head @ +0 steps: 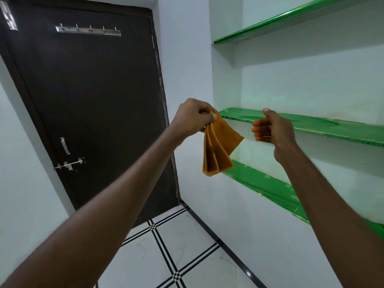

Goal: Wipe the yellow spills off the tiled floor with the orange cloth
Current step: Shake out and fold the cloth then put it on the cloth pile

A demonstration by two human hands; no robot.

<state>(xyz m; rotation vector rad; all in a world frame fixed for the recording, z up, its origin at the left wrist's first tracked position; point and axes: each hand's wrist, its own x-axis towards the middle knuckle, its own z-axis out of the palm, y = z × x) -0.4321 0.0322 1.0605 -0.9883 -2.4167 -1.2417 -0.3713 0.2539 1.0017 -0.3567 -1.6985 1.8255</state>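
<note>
The person stood in a narrow corner: a dark brown door (pixel 89 113) filled the left side, a white wall ran ahead, and a recessed alcove on the right held three green-lined shelves. The middle shelf (pixel 324 126) had its front edge just behind the hands, and the lower shelf (pixel 268 190) sloped down toward the right arm. Open room lay between the door and the alcove, and down over the white tiled floor (pixel 187 252) with its black striped grid lines. No yellow marks showed on the visible tiles.

Both arms were stretched forward and up at chest height. The left hand (pixel 192 118) was clamped on the orange cloth (pixel 218 147), thumb and curled fingers pinching its top corner just beside the end of the middle shelf. The right hand (pixel 270 129) was near the cloth but apart from it, holding nothing, thumb raised and fingers loosely curled toward the cloth, slightly blurred.

The cloth was in the air, well above the floor, folded into several layers that fanned out below the pinch. Its long axis ran nearly vertical, the pinched corner up, the free folded edges pointing down and slightly right, over the near end of the lower shelf.

A steel hook rail (pixel 88 31) was mounted high on the door, with a handle (pixel 64 145) and a sliding bolt (pixel 68 163) lower on its left edge.
</note>
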